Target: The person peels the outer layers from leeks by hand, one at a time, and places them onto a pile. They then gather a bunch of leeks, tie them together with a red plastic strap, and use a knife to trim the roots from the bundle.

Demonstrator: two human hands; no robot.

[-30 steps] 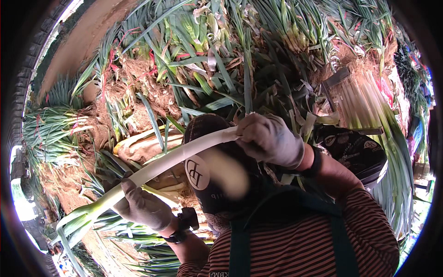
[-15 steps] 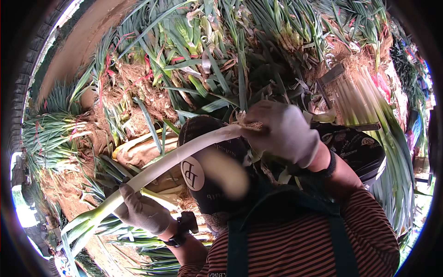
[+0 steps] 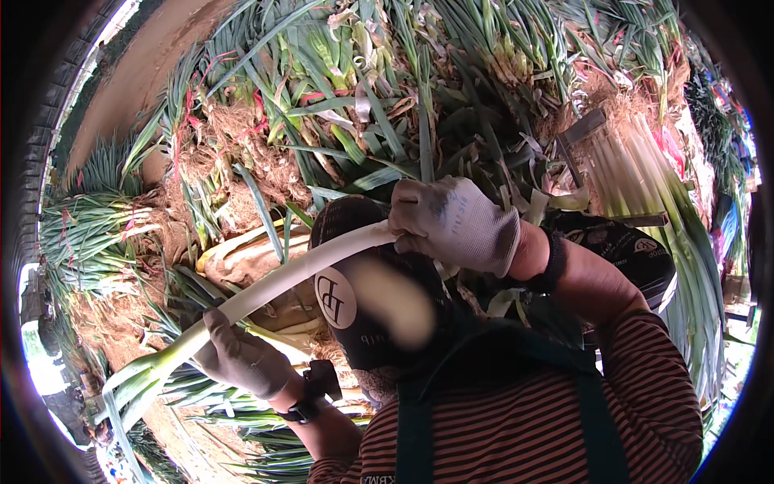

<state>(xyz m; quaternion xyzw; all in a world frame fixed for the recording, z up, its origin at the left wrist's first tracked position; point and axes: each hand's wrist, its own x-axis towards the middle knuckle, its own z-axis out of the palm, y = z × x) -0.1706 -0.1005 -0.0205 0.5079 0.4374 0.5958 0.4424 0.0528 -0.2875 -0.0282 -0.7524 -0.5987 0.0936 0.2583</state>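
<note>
A long green onion (image 3: 298, 273) slants across in front of me, its white stalk slightly bowed and its green leaves at the lower left. My left hand (image 3: 246, 355), in a grey glove, is closed around the stalk near where it turns green. At the upper right, my right hand (image 3: 455, 226), in a pale grey glove, grips the root end. The fingers cover that end, so its roots are hidden. Beneath the stalk lies dark printed cloth (image 3: 343, 234) over my leg.
Bundles of green onions (image 3: 242, 133) with tangled brown roots and red ties stand ahead and to the left. At the right, pale-stalked green onions (image 3: 637, 173) lie together beside metal bars (image 3: 582, 127). Loose leaves (image 3: 387, 177) litter the middle. Bare brown ground (image 3: 133, 105) shows at the far left.
My right hand has turned over and shifted slightly left, now covering the root end that was showing. My left hand has moved slightly left and stays on the stalk.
</note>
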